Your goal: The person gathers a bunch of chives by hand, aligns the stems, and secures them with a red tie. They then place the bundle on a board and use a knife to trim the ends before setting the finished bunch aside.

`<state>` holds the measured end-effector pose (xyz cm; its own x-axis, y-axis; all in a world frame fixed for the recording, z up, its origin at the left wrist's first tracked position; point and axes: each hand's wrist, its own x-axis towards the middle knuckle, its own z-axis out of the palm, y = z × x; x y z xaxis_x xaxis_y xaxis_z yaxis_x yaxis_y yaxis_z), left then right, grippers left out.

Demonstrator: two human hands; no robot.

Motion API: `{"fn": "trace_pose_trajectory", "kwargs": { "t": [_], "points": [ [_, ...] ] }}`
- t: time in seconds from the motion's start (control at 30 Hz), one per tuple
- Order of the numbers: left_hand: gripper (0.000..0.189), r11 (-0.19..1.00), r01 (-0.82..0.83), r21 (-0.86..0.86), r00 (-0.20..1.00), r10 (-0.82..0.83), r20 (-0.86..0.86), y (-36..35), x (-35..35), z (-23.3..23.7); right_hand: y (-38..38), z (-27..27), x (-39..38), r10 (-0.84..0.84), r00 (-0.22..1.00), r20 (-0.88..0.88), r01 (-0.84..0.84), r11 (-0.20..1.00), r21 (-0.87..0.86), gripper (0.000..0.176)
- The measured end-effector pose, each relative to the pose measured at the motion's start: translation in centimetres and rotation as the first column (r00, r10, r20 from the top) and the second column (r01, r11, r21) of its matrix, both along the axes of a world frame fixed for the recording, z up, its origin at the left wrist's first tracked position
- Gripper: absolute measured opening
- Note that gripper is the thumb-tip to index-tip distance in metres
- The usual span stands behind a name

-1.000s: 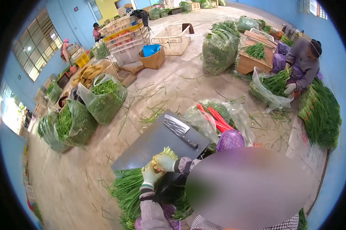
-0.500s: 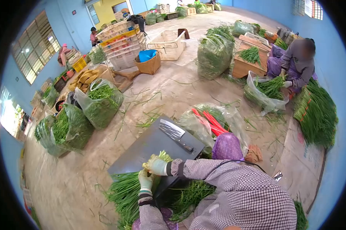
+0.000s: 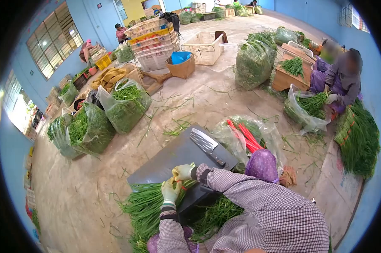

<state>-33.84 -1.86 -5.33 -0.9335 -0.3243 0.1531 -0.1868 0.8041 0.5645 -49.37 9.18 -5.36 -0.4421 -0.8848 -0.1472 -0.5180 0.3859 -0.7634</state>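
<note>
My left hand [image 3: 170, 192], in a pale glove, is closed around a bunch of long chive-like greens [image 3: 146, 206] at the near edge of a dark board [image 3: 156, 162]. A thin red tie [image 3: 183, 188] shows around the bunch, just beside my fingers. Also gloved, my right hand [image 3: 183, 172] is closed in a pinch at the tie, its fingertips meeting those of my left hand and partly hidden. A broad-bladed knife [image 3: 207, 146] with a dark handle lies on the board beyond my hands. Loose greens [image 3: 218, 213] lie below the board, near my lap.
Red strips [image 3: 247, 137] lie on an open plastic bag [image 3: 226, 135] beyond my knee. Bags of greens [image 3: 125, 111] stand to the left. On the right a co-worker [image 3: 344, 80] handles greens beside a stacked pile [image 3: 357, 139]. A white crate [image 3: 203, 48] is farther back.
The red tie now shows around the bunch, and the pale stem ends are less visible. My hands stay together at the board's edge. The whole view has shifted, so the room appears farther right.
</note>
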Motion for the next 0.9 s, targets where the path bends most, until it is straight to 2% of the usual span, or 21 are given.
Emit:
{"fn": "trace_pose_trajectory", "kwargs": {
  "t": [0.07,0.1,0.23,0.33,0.37,0.47,0.53,0.6,0.63,0.73,0.77,0.8,0.87,0.9],
  "points": [
    [0.047,0.997,-0.049,-0.064,0.996,0.044,-0.072,1.2,-0.4,1.1,-0.2,0.0,-0.1,-0.006,1.000,0.030,0.005,1.000,0.029,0.022],
    [0.037,0.995,-0.101,0.026,0.978,0.104,-0.180,2.0,-0.2,1.9,-0.2,0.2,-0.1,-0.009,1.000,0.022,0.009,1.000,0.029,0.021],
    [0.019,0.989,-0.055,-0.135,0.931,0.002,-0.365,3.0,-1.2,1.2,-0.3,0.5,-0.4,-0.029,0.996,0.090,0.029,1.000,0.005,0.019],
    [0.015,0.991,-0.075,-0.110,0.920,0.026,-0.392,3.4,-1.5,0.6,-0.2,0.2,-0.5,-0.044,0.995,0.088,0.047,0.998,-0.035,0.022],
    [0.012,0.996,-0.072,-0.060,0.895,0.038,-0.444,3.7,-1.6,0.8,-0.4,-0.1,-0.5,-0.059,0.998,0.016,0.060,0.996,-0.059,0.022],
    [0.010,0.984,-0.084,0.160,0.882,0.148,-0.447,4.5,-1.2,0.9,-0.2,-0.7,-0.5,-0.111,0.993,0.031,0.114,0.982,-0.148,0.021],
    [0.009,0.986,-0.102,0.130,0.855,0.154,-0.495,4.7,-0.7,0.4,0.0,-0.8,0.2,-0.188,0.977,0.097,0.202,0.965,-0.166,0.019],
    [0.010,0.958,-0.099,0.269,0.815,0.233,-0.531,4.6,-0.7,-0.7,0.2,-0.3,0.4,-0.232,0.970,0.076,0.240,0.960,-0.141,0.017],
    [0.009,0.954,-0.145,0.264,0.814,0.266,-0.516,4.4,-0.6,-0.8,0.5,-0.2,0.3,-0.244,0.966,0.084,0.255,0.952,-0.170,0.019],
    [0.009,0.914,-0.114,0.389,0.852,0.291,-0.435,2.9,-1.2,-0.5,1.8,0.0,1.3,-0.289,0.956,0.054,0.290,0.897,-0.335,0.024],
    [0.012,0.872,-0.087,0.481,0.875,0.298,-0.382,2.0,-1.8,0.1,2.3,0.5,1.6,-0.279,0.949,-0.149,0.200,0.894,-0.400,0.023],
    [0.012,0.932,-0.093,0.350,0.896,0.231,-0.378,0.9,-2.2,0.6,2.6,0.9,2.2,-0.266,0.900,-0.345,0.095,0.893,-0.440,0.022],
    [0.010,0.998,-0.057,-0.040,0.986,0.050,-0.158,-2.1,-3.2,1.5,3.2,3.2,4.6,-0.159,0.765,-0.624,0.002,0.970,-0.244,0.022],
    [0.009,0.999,-0.021,-0.040,0.998,0.019,-0.061,-2.5,-3.5,1.8,3.4,3.3,5.5,-0.170,0.695,-0.699,-0.007,0.970,-0.243,0.016]
  ]
}}
